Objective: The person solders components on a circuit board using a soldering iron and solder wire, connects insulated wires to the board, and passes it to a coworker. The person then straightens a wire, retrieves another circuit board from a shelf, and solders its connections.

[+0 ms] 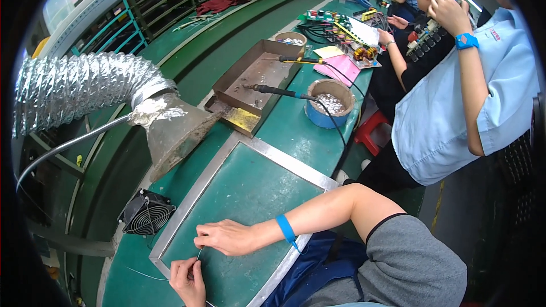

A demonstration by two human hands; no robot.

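Note:
Over the metal-framed green work surface [250, 179], my two hands are close together at the near left. My left hand [189, 282] is closed, thumb and fingertips pinching a thin pale wire [147, 274]. One length of the wire trails left past the frame's edge; a short bit shows between the hands. My right hand [226, 238], with a blue wrist strap [285, 227] on its arm, is closed just above and to the right, fingertips pinched on the wire's upper end. The fingers hide most of what they grip.
A small black fan [148, 214] and a fume hood [173, 135] on a foil duct stand at left. Beyond the frame are a metal tray [242, 82], soldering irons [278, 91] and a blue tub [329, 115]. Co-workers with circuit boards are at the far right.

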